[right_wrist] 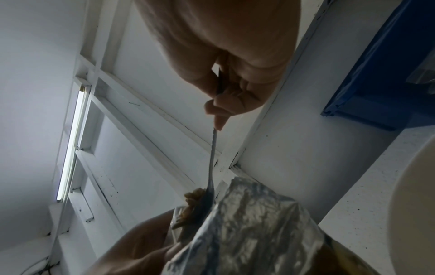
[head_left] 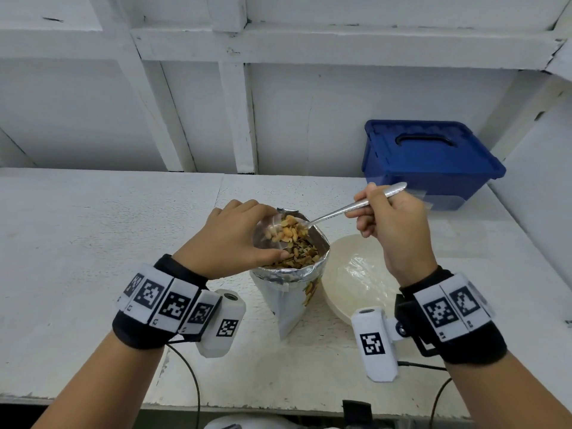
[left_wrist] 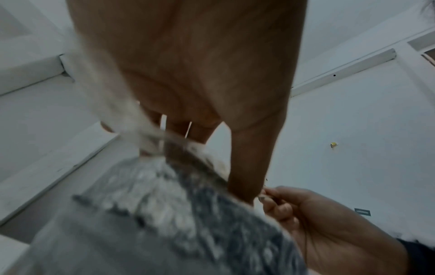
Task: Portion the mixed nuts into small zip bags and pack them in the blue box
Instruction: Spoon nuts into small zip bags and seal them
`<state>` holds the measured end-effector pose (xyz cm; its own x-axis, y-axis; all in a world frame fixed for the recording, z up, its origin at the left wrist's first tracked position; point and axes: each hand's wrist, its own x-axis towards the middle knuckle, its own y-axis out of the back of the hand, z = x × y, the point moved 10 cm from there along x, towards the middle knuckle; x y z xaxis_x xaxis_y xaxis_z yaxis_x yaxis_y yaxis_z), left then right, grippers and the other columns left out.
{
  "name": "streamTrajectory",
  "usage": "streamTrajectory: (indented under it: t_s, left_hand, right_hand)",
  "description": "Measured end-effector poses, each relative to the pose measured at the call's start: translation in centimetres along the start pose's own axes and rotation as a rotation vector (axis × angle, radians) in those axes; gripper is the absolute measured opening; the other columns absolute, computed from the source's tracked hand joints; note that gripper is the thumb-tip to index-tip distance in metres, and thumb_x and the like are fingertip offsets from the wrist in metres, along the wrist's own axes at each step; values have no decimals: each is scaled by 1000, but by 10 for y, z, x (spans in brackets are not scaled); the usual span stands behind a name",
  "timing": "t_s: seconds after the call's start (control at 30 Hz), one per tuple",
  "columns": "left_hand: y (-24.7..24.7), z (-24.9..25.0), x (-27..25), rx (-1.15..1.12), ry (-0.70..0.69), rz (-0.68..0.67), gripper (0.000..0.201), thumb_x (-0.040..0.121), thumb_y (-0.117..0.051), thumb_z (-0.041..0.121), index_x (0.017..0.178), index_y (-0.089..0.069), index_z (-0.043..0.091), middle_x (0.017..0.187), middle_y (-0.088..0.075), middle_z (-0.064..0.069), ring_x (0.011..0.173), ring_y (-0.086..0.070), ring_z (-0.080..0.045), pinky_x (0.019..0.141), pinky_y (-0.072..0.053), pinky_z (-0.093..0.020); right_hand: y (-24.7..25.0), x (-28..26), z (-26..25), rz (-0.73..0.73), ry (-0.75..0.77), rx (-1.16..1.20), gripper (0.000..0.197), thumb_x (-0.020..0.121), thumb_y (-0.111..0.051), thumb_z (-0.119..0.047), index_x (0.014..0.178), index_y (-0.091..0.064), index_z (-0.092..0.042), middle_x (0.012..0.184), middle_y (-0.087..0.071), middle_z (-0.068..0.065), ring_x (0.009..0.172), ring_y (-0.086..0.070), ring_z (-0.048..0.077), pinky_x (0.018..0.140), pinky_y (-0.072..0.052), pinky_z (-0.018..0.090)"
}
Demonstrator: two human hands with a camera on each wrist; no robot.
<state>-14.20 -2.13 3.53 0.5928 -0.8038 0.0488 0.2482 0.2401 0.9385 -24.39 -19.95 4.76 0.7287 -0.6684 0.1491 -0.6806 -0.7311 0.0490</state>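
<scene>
A: White counter (head_left: 93, 243), white wall. Status?
B: My left hand (head_left: 229, 239) pinches a small zip bag (head_left: 268, 233) open over the nut pouch (head_left: 291, 274); my right hand (head_left: 393, 224) grips the spoon (head_left: 334, 213), tipping nuts in.
A: Progress?
B: Early. Blue box (head_left: 430, 162) at two o'clock, lid on; its contents are hidden.

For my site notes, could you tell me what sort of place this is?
Probably a plain workroom or storage area, not a home kitchen: a rough white-painted workbench, bare white framed wall panels, and a fluorescent tube light overhead.
</scene>
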Motion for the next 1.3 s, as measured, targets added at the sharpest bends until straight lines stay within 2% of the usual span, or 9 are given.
streamTrajectory:
  t_s: [0.2, 0.37, 0.53, 0.63, 0.8, 0.9, 1.1, 1.2, 1.3]
  left_hand:
    - [-5, 5, -3, -108, 5, 41, 89, 55, -36, 79, 125, -48, 25, 97, -42, 20, 95, -37, -7, 81, -30, -30]
    - [-5, 4, -5, -278, 23, 112, 77, 60, -47, 74, 121, -49, 25, 103, -53, 15, 98, -50, -12, 87, -44, -39]
    - [2, -5, -10, -432, 67, 212, 66, 63, -62, 63, 115, -47, 27, 99, -60, 10, 91, -57, -5, 76, -47, -20]
    - [10, -13, -15, -466, 88, 268, 61, 62, -60, 65, 111, -47, 30, 91, -58, 15, 87, -56, 2, 67, -44, -10]
    - [20, -25, -22, -508, 143, 288, 48, 75, -70, 43, 113, -50, 23, 84, -55, 11, 56, -55, 9, 44, -40, -8]
    - [17, -32, -24, -543, 187, 246, 49, 71, -64, 48, 113, -49, 27, 89, -57, 5, 54, -57, -3, 36, -43, -21]
    - [3, -32, -25, -521, 202, 123, 54, 65, -59, 59, 110, -48, 31, 89, -62, 12, 57, -64, -25, 38, -50, -37]
    - [2, -29, -24, -546, 204, 125, 53, 66, -60, 56, 110, -49, 30, 87, -63, 11, 57, -63, -12, 40, -51, -41]
    - [4, -26, -24, -553, 198, 125, 53, 65, -60, 57, 109, -49, 29, 90, -64, 8, 66, -66, -16, 41, -52, -43]
  right_hand:
    - [-17, -1, -19, -70, 99, -113, 27, 97, -44, -20, 77, -61, -14, 62, -64, 3, 48, -54, 5, 47, -44, 18]
    - [-37, -13, -58, -112, 341, -244, 22, 96, -48, -21, 83, -62, -11, 61, -60, -8, 50, -57, 3, 47, -43, 12]
    - [-43, -39, -109, -72, 724, -349, 28, 94, -47, -21, 83, -65, -3, 60, -63, 7, 49, -57, 14, 48, -46, 29]
    - [-27, -46, -124, 8, 813, -342, 26, 95, -46, -17, 84, -63, -1, 59, -61, 8, 47, -55, 16, 46, -44, 32]
    - [-15, -42, -99, 11, 733, -365, 26, 95, -45, -22, 87, -63, -5, 63, -62, 5, 48, -55, 14, 44, -44, 31]
    - [-38, -45, -63, -160, 688, -483, 25, 93, -46, -23, 92, -66, -7, 69, -64, -2, 54, -54, 2, 52, -45, 15]
    - [-56, -55, -33, -261, 677, -587, 29, 93, -45, -28, 90, -67, -10, 71, -66, 3, 61, -58, 15, 57, -43, 23]
    - [-60, -60, -32, -276, 653, -579, 32, 93, -42, -29, 81, -65, -10, 56, -54, -5, 54, -48, 10, 51, -36, 14]
    - [-58, -57, -24, -245, 538, -527, 34, 94, -45, -28, 76, -64, -7, 52, -53, -6, 55, -52, 12, 49, -38, 13]
